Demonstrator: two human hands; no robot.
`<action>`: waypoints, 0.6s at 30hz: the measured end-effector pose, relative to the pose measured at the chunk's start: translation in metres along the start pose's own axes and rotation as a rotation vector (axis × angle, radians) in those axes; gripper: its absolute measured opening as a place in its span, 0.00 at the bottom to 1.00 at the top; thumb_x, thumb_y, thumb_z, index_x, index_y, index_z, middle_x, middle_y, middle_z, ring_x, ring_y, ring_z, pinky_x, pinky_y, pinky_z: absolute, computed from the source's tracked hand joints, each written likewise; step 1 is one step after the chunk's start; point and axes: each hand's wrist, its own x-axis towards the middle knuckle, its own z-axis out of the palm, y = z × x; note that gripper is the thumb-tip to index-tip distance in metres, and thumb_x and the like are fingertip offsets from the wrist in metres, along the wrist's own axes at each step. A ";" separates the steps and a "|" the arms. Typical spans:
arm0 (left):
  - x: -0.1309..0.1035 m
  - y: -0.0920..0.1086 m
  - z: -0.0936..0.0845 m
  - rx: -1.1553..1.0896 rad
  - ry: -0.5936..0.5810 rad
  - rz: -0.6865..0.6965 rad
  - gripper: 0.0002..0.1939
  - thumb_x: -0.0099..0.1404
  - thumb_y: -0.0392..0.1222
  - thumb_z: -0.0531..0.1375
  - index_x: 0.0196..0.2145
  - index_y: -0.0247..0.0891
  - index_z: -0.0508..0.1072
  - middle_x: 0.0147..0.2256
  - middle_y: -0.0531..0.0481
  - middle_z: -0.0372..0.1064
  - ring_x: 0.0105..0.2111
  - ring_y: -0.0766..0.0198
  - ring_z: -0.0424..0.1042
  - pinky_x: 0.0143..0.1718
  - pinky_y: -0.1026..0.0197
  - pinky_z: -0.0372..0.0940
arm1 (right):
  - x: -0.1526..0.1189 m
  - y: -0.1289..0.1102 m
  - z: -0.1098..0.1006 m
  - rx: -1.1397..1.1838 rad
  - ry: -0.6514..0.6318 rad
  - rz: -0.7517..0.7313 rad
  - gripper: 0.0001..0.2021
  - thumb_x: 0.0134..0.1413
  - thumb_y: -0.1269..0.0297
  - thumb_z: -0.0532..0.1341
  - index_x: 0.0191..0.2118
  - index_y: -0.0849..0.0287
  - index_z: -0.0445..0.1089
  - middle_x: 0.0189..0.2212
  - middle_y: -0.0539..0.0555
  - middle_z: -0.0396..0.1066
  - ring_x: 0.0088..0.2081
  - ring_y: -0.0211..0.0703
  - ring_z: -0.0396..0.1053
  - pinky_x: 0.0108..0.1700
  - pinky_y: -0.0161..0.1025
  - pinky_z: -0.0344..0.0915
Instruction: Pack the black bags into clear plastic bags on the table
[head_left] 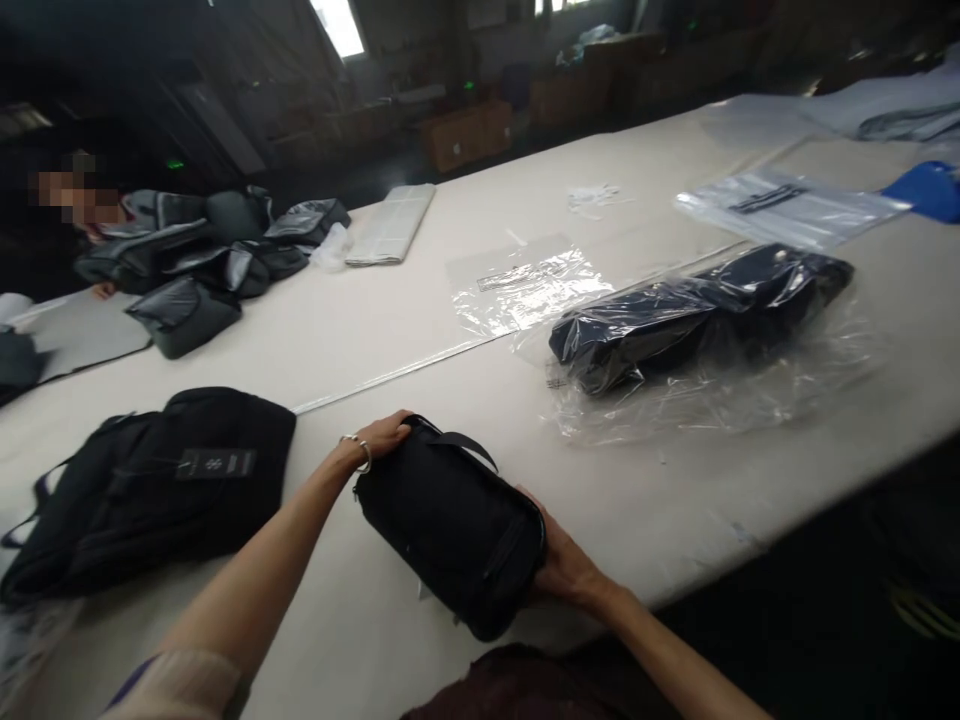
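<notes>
Far upper left of the frame: a seated person (71, 200), partly in shadow, beside a heap of grey bagged pouches (202, 255) on the long white bench (360, 330). Lower left: a flat black backpack (161, 490) with a small label panel, lying near the bench's near edge. Just right of it, low centre: left hand (382, 437), ring bracelet at the wrist, fingers curled over the far upper end of a small black pouch (450, 525), closed on its edge beside a thin strap. Pouch lying tilted on the bench, touching the near edge, held between both hands. Right hand (566, 570) cupped against the pouch's lower right end, fingers pressed to its side, thumb mostly hidden behind the fabric. Upper centre: a folded pale sheet stack (391, 224), well apart from the hands. Right of centre: an empty clear plastic bag (525, 285) lying flat, and just beside it a dark pouch sealed in crinkled clear plastic (697, 315). Upper right: another flat clear bag (787, 205) with a dark strip inside, then a blue item (926, 190) at the frame's right edge, only partly seen.
</notes>
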 end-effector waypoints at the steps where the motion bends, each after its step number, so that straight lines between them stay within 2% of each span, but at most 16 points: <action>1: 0.000 0.000 -0.003 -0.038 -0.018 -0.015 0.22 0.54 0.47 0.57 0.47 0.40 0.73 0.48 0.42 0.76 0.48 0.47 0.72 0.53 0.50 0.62 | 0.002 0.004 0.007 0.017 0.030 0.007 0.49 0.41 0.57 0.72 0.68 0.51 0.49 0.64 0.60 0.58 0.63 0.62 0.58 0.66 0.56 0.53; 4: -0.005 -0.002 -0.019 -0.162 -0.085 -0.089 0.22 0.55 0.51 0.61 0.45 0.40 0.75 0.47 0.42 0.76 0.43 0.48 0.74 0.45 0.51 0.68 | 0.011 0.008 0.012 0.096 0.043 0.063 0.33 0.44 0.56 0.70 0.58 0.55 0.65 0.53 0.59 0.71 0.54 0.60 0.68 0.60 0.56 0.62; 7: -0.017 -0.003 -0.034 -0.289 -0.164 -0.166 0.31 0.57 0.62 0.60 0.52 0.39 0.72 0.50 0.38 0.74 0.38 0.48 0.76 0.35 0.51 0.71 | 0.024 0.000 -0.012 0.198 0.071 0.170 0.30 0.41 0.51 0.72 0.51 0.57 0.70 0.49 0.58 0.74 0.52 0.61 0.69 0.57 0.55 0.64; 9: -0.026 -0.004 -0.036 -0.368 -0.224 -0.177 0.37 0.57 0.67 0.58 0.56 0.40 0.68 0.51 0.37 0.73 0.37 0.49 0.77 0.32 0.53 0.71 | 0.034 -0.008 -0.034 0.336 0.092 0.258 0.31 0.45 0.45 0.69 0.52 0.57 0.69 0.49 0.58 0.74 0.52 0.59 0.69 0.55 0.53 0.66; 12: -0.033 -0.008 -0.021 -0.523 -0.289 -0.155 0.40 0.57 0.71 0.56 0.57 0.40 0.68 0.47 0.39 0.75 0.37 0.51 0.76 0.30 0.55 0.71 | 0.051 -0.014 -0.059 0.580 0.089 0.420 0.32 0.53 0.36 0.59 0.53 0.57 0.70 0.47 0.59 0.75 0.50 0.57 0.71 0.50 0.51 0.69; 14: -0.035 -0.013 -0.005 -0.610 -0.261 -0.155 0.42 0.57 0.73 0.53 0.57 0.38 0.68 0.45 0.39 0.76 0.36 0.52 0.76 0.30 0.55 0.72 | 0.059 -0.013 -0.066 0.658 0.099 0.519 0.33 0.53 0.34 0.57 0.52 0.58 0.71 0.45 0.60 0.76 0.46 0.56 0.73 0.46 0.49 0.71; 16: -0.039 -0.020 0.010 -0.655 -0.157 -0.166 0.42 0.60 0.73 0.48 0.59 0.38 0.66 0.49 0.38 0.73 0.37 0.53 0.75 0.34 0.54 0.72 | 0.063 -0.011 -0.067 0.643 0.124 0.575 0.34 0.53 0.34 0.57 0.53 0.58 0.71 0.45 0.60 0.76 0.45 0.55 0.74 0.43 0.48 0.72; 18: -0.051 -0.027 0.026 -0.687 0.011 -0.179 0.42 0.63 0.72 0.43 0.62 0.39 0.60 0.56 0.37 0.67 0.43 0.54 0.75 0.41 0.53 0.72 | 0.061 -0.010 -0.066 0.577 0.156 0.617 0.35 0.52 0.33 0.56 0.54 0.57 0.70 0.45 0.60 0.77 0.44 0.55 0.74 0.41 0.48 0.72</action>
